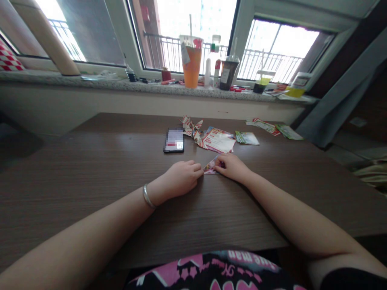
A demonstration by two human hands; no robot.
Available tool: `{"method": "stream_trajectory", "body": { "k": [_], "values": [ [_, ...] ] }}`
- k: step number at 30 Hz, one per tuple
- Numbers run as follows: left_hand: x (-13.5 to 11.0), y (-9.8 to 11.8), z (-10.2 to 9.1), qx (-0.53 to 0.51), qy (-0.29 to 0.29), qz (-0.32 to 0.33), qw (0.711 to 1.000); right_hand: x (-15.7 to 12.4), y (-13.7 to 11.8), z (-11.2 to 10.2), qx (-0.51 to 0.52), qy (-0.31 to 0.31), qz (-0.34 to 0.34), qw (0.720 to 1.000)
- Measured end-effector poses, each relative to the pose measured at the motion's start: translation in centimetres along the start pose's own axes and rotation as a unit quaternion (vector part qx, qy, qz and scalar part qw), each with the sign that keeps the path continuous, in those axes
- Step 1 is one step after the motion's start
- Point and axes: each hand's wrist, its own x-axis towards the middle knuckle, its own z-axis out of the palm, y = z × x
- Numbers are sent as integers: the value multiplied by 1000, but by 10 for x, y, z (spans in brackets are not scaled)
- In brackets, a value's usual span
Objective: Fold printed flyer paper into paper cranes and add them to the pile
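Observation:
A small folded piece of printed paper (210, 166), triangular in outline, lies on the brown table (90, 169) between my hands. My right hand (231, 166) pinches its right side between thumb and fingers. At its left corner my left hand (186, 177) rests with curled fingers, the fingertips at the paper's point; whether they grip it is hidden. A silver bangle (147, 196) circles my left wrist. Just beyond the paper lies a stack of printed sheets (219, 140), with folded paper shapes (193, 131) at its left.
A phone (174, 140) lies left of the papers. Printed cards (247, 138) and more paper pieces (266, 126) lie at the back right. On the windowsill (102, 83) stand a tall cup of orange drink (192, 66), a dark drink cup (229, 72) and several small items.

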Motion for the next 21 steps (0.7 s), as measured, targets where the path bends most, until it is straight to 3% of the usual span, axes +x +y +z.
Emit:
{"method": "stream_trajectory", "body": {
  "k": [21],
  "values": [
    [-8, -16, -10, -52, -38, -27, 998, -2, 2, 0, -3, -5, 9, 1000]
  ]
}}
